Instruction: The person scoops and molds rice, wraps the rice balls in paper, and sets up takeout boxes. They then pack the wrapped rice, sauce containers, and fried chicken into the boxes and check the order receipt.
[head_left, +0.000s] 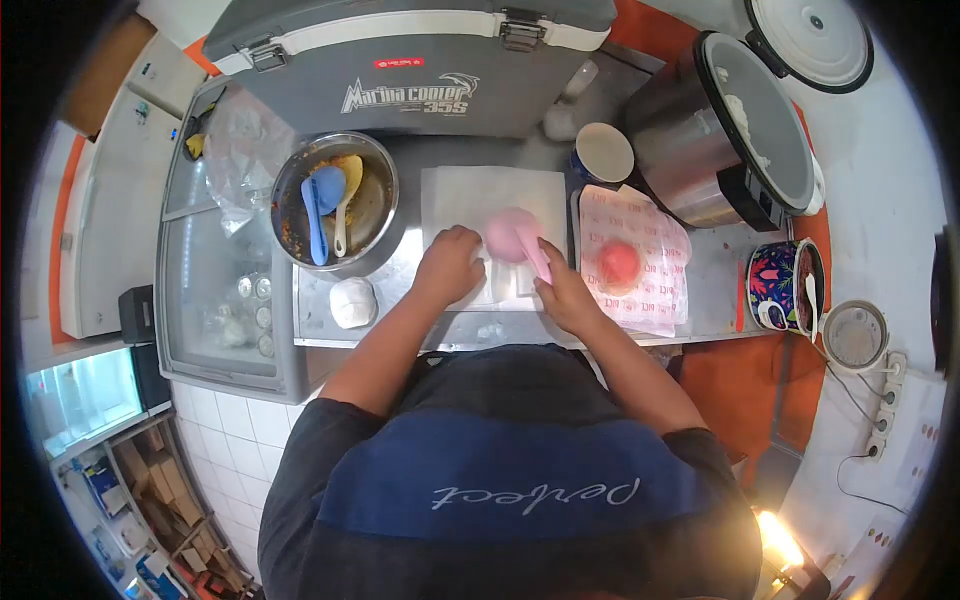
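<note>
My right hand [566, 293] is closed round the handle of a pink rice scoop [512, 236], whose rounded head is over sheets of white paper [450, 190] on the metal counter. My left hand [450, 265] rests at the left part of the paper, fingers curled; what they pinch, if anything, is hidden. To the right lies a stack of red-printed wrapping paper [655, 230] with a round red-pink piece [619, 265] on it. A white bundle [352, 302] sits left of my left forearm.
A steel bowl [384, 175] with a blue and a cream spoon stands at left. Behind is a grey cooler box [400, 85]. An open rice cooker [675, 130], a blue-rimmed cup [604, 152] and a patterned container [770, 287] are at right. A glass-topped freezer [215, 290] borders the counter's left.
</note>
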